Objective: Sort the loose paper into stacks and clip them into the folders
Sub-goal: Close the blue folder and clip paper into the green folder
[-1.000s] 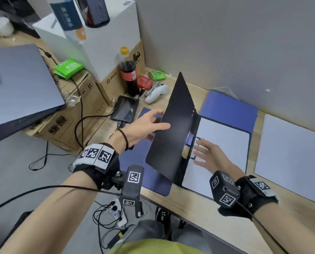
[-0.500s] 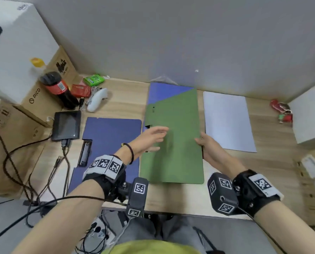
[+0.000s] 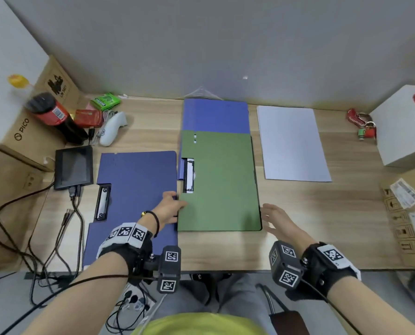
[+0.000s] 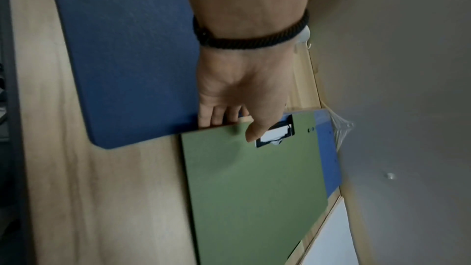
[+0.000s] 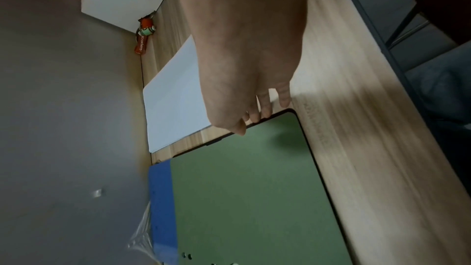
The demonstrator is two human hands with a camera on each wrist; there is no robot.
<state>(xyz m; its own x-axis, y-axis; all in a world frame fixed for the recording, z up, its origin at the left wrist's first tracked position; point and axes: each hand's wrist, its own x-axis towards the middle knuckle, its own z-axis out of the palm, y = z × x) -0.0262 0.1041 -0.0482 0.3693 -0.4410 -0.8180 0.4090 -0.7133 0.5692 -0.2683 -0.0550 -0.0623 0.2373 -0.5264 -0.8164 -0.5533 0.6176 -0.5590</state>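
Note:
A closed green folder [image 3: 221, 184] lies flat mid-table, over the near part of a lighter blue folder [image 3: 215, 114]. White paper shows through its spine cut-out [image 3: 189, 175]. My left hand [image 3: 175, 204] pinches the green folder's left edge [image 4: 216, 148], thumb on top and fingers under it. At the folder's lower right edge hovers my right hand [image 3: 269, 218], fingers relaxed, fingertips [image 5: 254, 117] at the rim. A dark blue folder [image 3: 138, 184] with a metal clip [image 3: 102, 201] lies to the left. A white paper stack [image 3: 293, 143] lies to the right.
A cola bottle [image 3: 56, 117], white controller [image 3: 112, 128] and small screen [image 3: 74, 170] with cables crowd the left. A white box [image 3: 402, 131] and keys [image 3: 362, 124] sit at the right. Cardboard boxes flank both sides. The grey wall is close behind.
The green folder's cover, upright a second ago, now lies shut and flat. My left hand has slid to its left edge and my right hand to its lower right edge.

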